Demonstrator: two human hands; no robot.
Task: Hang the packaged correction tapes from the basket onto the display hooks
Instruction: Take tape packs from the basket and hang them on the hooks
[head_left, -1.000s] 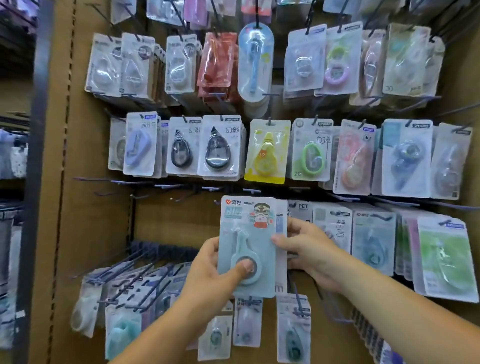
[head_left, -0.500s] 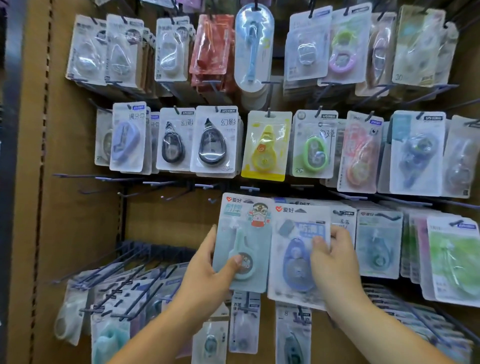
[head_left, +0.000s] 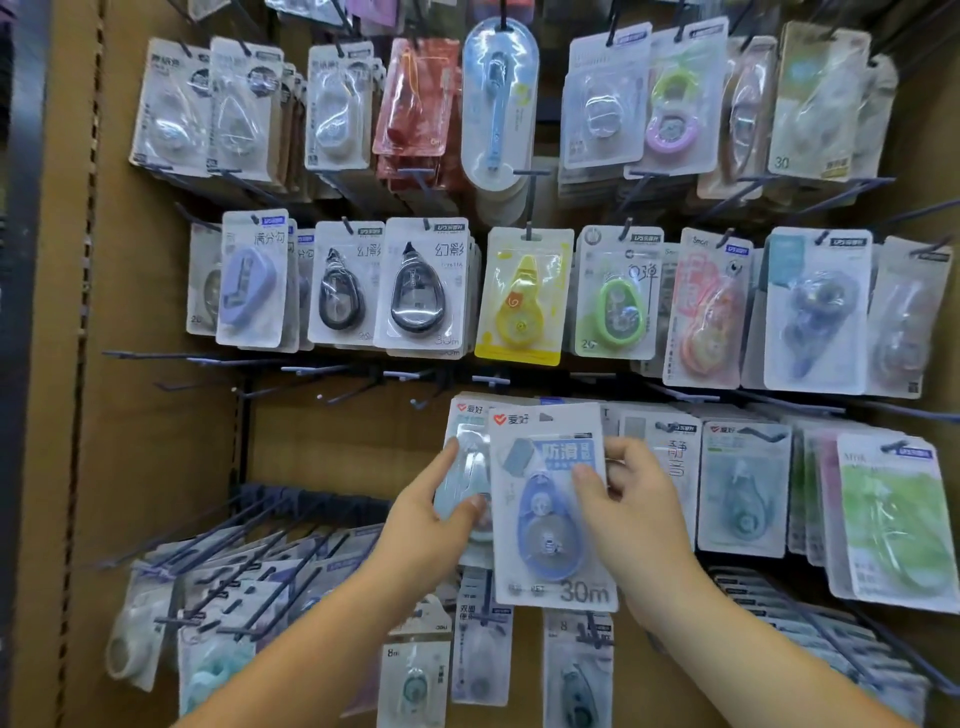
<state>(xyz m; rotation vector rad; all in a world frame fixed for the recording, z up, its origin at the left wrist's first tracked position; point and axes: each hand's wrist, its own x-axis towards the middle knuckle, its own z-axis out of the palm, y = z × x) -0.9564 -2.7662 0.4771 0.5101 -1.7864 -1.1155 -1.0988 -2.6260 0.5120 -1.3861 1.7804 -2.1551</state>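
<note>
My right hand grips a white pack with a blue correction tape, marked 30m, held upright in front of the display. Partly behind it is a pale teal correction tape pack, which my left hand pinches by its left edge and front. The two packs overlap, the blue one in front. Bare dark hooks jut out of the cardboard wall just above and to the left of the packs. No basket is in view.
Rows of hung correction tape packs fill the wall above and to the right. Long empty hooks slant out at lower left over more packs. A green pack hangs at the right. A dark post runs down the left edge.
The blue pack has slid left across the teal pack and now covers its right part. My right hand came in toward the centre with it. The view has dropped slightly.
</note>
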